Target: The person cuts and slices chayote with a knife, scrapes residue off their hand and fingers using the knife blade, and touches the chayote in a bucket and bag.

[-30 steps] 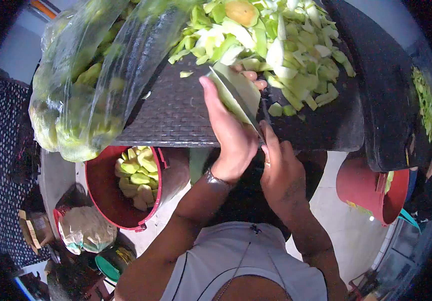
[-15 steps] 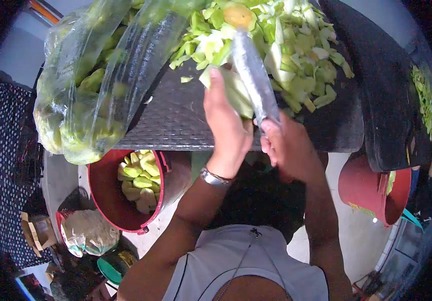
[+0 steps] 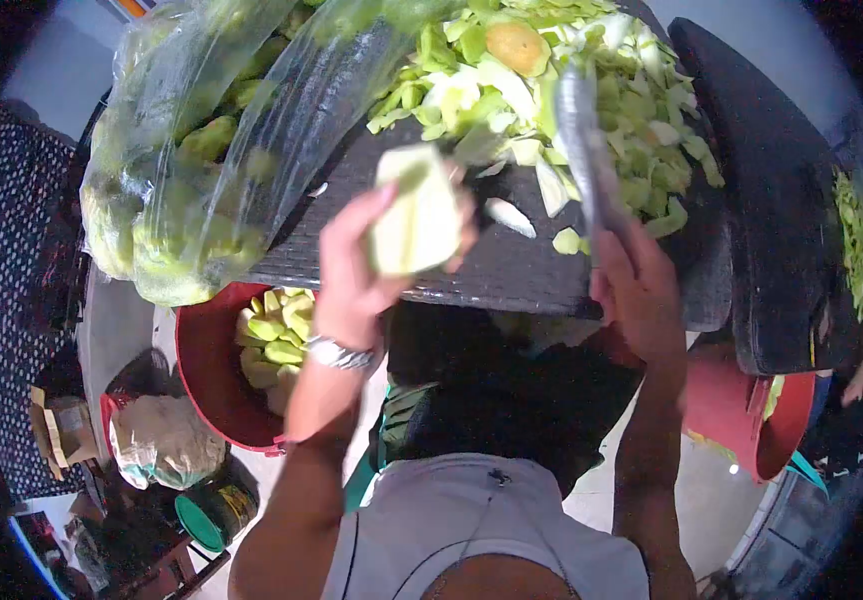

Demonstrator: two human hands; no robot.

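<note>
My left hand [image 3: 349,262] is wrapped round a peeled pale-green fruit [image 3: 414,212], blurred by motion, held over the front of the dark woven tabletop [image 3: 511,280]. Its exact kind I cannot tell. In my right hand [image 3: 643,290] is a knife [image 3: 578,140], its blade pointing up and away over a heap of green peelings [image 3: 641,150]. Blade and fruit are apart. A yellow-orange oval piece [image 3: 516,48] lies on the heap. Several pale scraps, among them a white sliver [image 3: 509,217], rest on the surface between my hands.
A clear plastic bag [image 3: 171,200] of green fruit bulges over the table's left side. Below it stands a red bucket [image 3: 213,385] with peeled pieces [image 3: 276,335]. Another red bucket [image 3: 741,410] is at right, beside a dark chair-like panel [image 3: 766,200]. A sack [image 3: 166,440] sits lower left.
My left hand has moved left with the fruit, turning its peeled face up. My right hand has swung the knife right, away from the fruit. More scraps show on the tabletop.
</note>
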